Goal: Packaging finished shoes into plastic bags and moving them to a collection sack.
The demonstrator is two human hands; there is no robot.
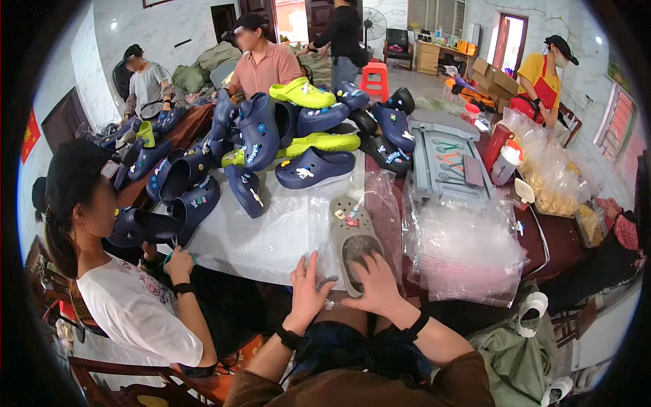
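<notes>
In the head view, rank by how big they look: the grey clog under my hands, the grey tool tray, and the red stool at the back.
1. Grey tool tray.
2. Grey clog, though it sits nearer the camera.
3. Red stool, far off, so its true size is unsure.

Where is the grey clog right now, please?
In the head view, the grey clog lies on the table's near edge, centre, under the right hand, with the left hand beside it and clear plastic bags to its right.
</notes>
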